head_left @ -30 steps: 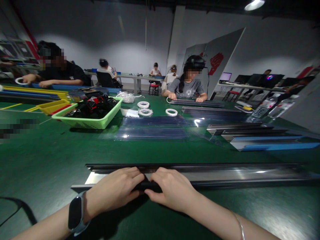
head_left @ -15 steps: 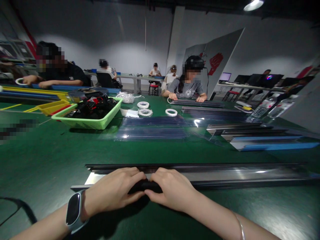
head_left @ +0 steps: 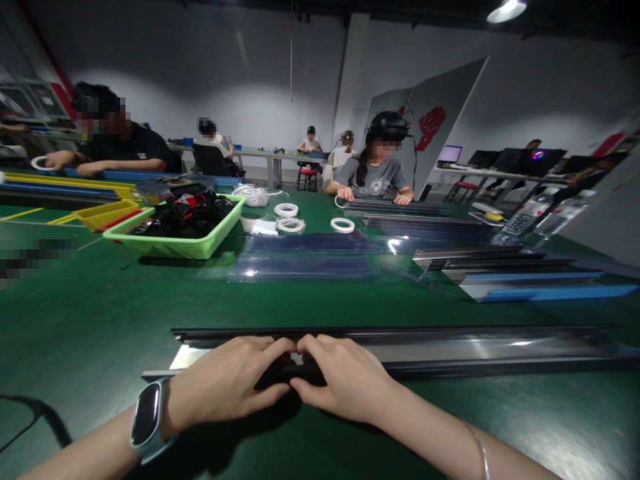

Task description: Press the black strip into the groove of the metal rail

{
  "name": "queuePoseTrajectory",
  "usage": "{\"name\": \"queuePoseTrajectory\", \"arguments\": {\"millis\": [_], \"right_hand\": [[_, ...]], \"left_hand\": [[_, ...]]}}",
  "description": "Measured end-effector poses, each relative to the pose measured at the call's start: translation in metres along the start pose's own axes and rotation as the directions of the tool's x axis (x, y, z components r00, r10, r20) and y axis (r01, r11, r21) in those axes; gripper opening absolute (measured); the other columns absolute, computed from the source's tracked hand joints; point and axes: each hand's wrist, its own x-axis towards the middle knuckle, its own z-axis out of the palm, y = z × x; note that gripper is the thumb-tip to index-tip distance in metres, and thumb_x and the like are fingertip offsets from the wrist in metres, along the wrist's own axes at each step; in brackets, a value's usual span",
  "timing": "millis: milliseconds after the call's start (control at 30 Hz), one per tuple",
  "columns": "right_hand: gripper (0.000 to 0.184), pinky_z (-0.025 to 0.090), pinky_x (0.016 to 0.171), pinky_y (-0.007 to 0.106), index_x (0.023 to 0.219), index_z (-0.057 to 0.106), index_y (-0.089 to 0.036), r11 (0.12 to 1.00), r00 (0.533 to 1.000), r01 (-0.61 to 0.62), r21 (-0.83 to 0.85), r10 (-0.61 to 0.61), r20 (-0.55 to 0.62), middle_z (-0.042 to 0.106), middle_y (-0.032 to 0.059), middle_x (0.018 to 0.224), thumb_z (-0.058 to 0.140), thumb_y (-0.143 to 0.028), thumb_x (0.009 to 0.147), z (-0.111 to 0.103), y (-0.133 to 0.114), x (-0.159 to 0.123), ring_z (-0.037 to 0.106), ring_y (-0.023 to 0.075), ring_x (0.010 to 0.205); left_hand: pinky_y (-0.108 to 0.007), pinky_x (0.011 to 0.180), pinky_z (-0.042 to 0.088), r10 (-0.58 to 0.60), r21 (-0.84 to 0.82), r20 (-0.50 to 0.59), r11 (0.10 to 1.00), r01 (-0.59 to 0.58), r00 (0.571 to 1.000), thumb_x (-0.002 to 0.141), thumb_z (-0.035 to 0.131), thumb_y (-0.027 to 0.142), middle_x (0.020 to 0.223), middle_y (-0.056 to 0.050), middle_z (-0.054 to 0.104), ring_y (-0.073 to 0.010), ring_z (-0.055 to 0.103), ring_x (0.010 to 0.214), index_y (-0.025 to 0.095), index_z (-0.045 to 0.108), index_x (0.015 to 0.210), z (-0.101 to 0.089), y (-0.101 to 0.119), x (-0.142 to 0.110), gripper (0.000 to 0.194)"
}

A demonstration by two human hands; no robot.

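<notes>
A long metal profile (head_left: 450, 350), a silver channel with black raised edges, lies crosswise on the green table in front of me. My left hand (head_left: 233, 373), with a smartwatch on its wrist, reaches over its near edge near the left end, thumb in front and fingers behind. Beside it, my right hand (head_left: 345, 377) grips the same black edge, its thumb also on the near side. The index fingers and thumbs of both hands almost meet. My other fingertips are hidden inside the channel.
Beyond the profile lie clear plastic sheets (head_left: 305, 263) and rolls of white tape (head_left: 343, 225). A green basket (head_left: 213, 247) full of dark items stands at the left. More profiles (head_left: 530, 273) and plastic bottles (head_left: 565, 213) are at the right. Co-workers sit across the table.
My left index finger has shifted slightly right and up, nearer the right one, and my left wrist has turned a little. The profile stays in place.
</notes>
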Motion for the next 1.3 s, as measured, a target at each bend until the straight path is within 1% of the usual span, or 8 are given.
{"name": "queuePoseTrajectory", "arguments": {"millis": [100, 200, 400, 600, 800, 1000, 1167, 1300], "right_hand": [[0.034, 0.044, 0.067, 0.03, 0.105, 0.048, -0.022, 1.0, 1.0, -0.017, 0.017, 0.017, 0.007, 0.065, 0.0041, 0.089, 0.045, -0.047, 0.084, -0.0004, -0.0003, 0.0, 0.063, 0.0213, 0.08], [0.032, 0.044, 0.068, 0.03, 0.103, 0.048, -0.021, 1.0, 1.0, -0.008, 0.003, 0.008, 0.011, 0.065, 0.0048, 0.089, 0.046, -0.047, 0.084, -0.0011, -0.0003, 0.0003, 0.063, 0.022, 0.081], [0.036, 0.044, 0.069, 0.03, 0.106, 0.046, -0.023, 0.996, 1.0, -0.024, 0.09, 0.023, 0.007, 0.065, 0.0034, 0.091, 0.046, -0.05, 0.083, -0.0034, -0.0003, -0.0012, 0.063, 0.0207, 0.081], [0.034, 0.044, 0.068, 0.031, 0.104, 0.048, -0.023, 0.996, 1.0, -0.019, 0.082, 0.018, 0.022, 0.066, 0.0038, 0.09, 0.047, -0.049, 0.083, -0.0031, 0.0001, 0.0001, 0.064, 0.0224, 0.082], [0.033, 0.044, 0.069, 0.028, 0.107, 0.044, -0.024, 0.975, 0.999, -0.047, 0.216, 0.047, 0.003, 0.067, 0.001, 0.09, 0.049, -0.046, 0.082, -0.0051, 0.0009, -0.0001, 0.064, 0.0195, 0.081], [0.034, 0.044, 0.068, 0.03, 0.106, 0.047, -0.023, 0.991, 0.998, -0.05, 0.122, 0.046, 0.034, 0.068, 0.0038, 0.089, 0.047, -0.047, 0.083, -0.004, -0.0002, 0.0001, 0.065, 0.0216, 0.082], [0.03, 0.044, 0.068, 0.029, 0.107, 0.046, -0.023, 0.99, 0.998, -0.057, 0.133, 0.057, -0.001, 0.068, 0.0021, 0.088, 0.045, -0.044, 0.085, -0.0034, -0.0018, 0.0004, 0.065, 0.0208, 0.082], [0.031, 0.044, 0.068, 0.03, 0.105, 0.048, -0.023, 0.993, 0.998, -0.059, 0.1, 0.058, 0.013, 0.069, 0.0033, 0.087, 0.044, -0.046, 0.086, -0.0028, -0.0017, 0.0006, 0.065, 0.0221, 0.082]], "left_hand": [[-0.033, 0.082, 0.046, -0.01, -0.04, -0.008, 0.999, 0.01, 1.0, 0.086, 0.047, 0.034, 0.103, -0.004, 0.059, -0.0213, 0.059, 0.093, 0.024, 0.04, 0.116, -0.0024, 0.0009, -0.0005, 0.032], [-0.033, 0.082, 0.045, -0.013, -0.065, -0.011, 0.998, 0.012, 1.0, 0.086, 0.048, 0.033, 0.107, -0.003, 0.059, -0.021, 0.059, 0.095, 0.025, 0.039, 0.117, -0.0035, 0.0017, -0.0012, 0.033], [-0.034, 0.078, 0.045, -0.005, -0.015, 0.01, 1.0, 0.005, 1.0, 0.087, 0.045, 0.035, 0.094, -0.003, 0.061, -0.0219, 0.061, 0.087, 0.024, 0.042, 0.112, -0.0014, 0.0006, -0.0004, 0.027], [-0.033, 0.079, 0.045, 0.01, -0.006, -0.019, 1.0, -0.011, 1.0, 0.087, 0.046, 0.033, 0.099, -0.004, 0.06, -0.0216, 0.06, 0.089, 0.024, 0.041, 0.115, -0.0023, 0.0017, -0.0002, 0.03], [-0.031, 0.077, 0.045, 0.025, -0.016, -0.015, 1.0, -0.025, 1.0, 0.087, 0.045, 0.033, 0.093, -0.003, 0.061, -0.0206, 0.061, 0.085, 0.022, 0.043, 0.107, -0.0038, 0.0024, 0.001, 0.023], [-0.031, 0.075, 0.045, 0.022, 0.014, -0.017, 1.0, -0.022, 1.0, 0.088, 0.044, 0.033, 0.092, -0.003, 0.061, -0.0208, 0.061, 0.084, 0.022, 0.042, 0.108, -0.0026, 0.0016, 0.0009, 0.023], [-0.031, 0.078, 0.045, 0.038, 0.002, -0.024, 0.999, -0.038, 0.999, 0.088, 0.045, 0.033, 0.096, -0.004, 0.062, -0.0211, 0.061, 0.087, 0.023, 0.042, 0.109, -0.0027, 0.0018, -0.0007, 0.024], [-0.03, 0.076, 0.045, 0.058, -0.014, -0.026, 0.998, -0.059, 0.998, 0.088, 0.044, 0.032, 0.094, -0.004, 0.063, -0.0209, 0.062, 0.086, 0.023, 0.042, 0.112, -0.0022, 0.0016, -0.0006, 0.026]]}}
